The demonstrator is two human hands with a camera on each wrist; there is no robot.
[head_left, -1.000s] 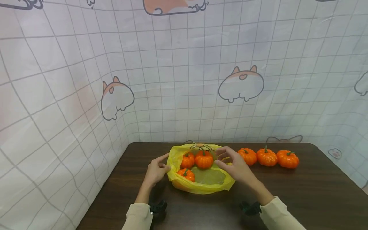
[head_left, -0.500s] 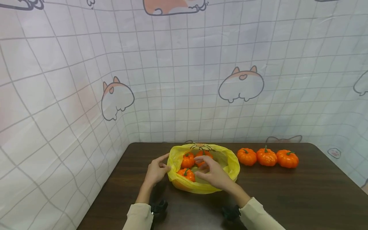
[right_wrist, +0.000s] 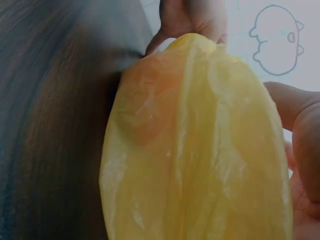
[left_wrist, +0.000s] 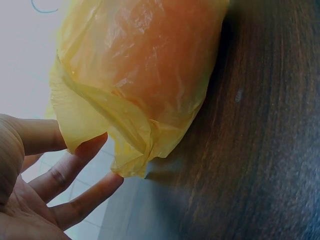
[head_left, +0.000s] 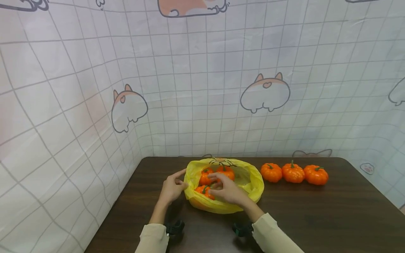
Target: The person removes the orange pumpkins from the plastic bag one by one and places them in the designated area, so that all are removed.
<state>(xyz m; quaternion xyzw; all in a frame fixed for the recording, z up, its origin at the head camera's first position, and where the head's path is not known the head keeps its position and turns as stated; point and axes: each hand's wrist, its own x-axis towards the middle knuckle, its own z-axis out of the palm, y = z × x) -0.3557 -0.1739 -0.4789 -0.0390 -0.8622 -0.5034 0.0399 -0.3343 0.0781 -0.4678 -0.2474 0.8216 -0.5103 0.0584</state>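
Head view: my left hand (head_left: 172, 188) is pinching the yellow plastic bag's (head_left: 250, 182) rim, keeping it open, while my right hand's fingers (head_left: 218, 177), loosely curled, are reaching among the toy pumpkins (head_left: 225, 172) inside.

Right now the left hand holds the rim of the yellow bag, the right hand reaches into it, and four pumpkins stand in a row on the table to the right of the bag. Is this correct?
Not quite: the head view shows three pumpkins in that row, not four. The rest holds: the left hand pinches the rim of the yellow bag, and the right hand reaches into it, on the table.
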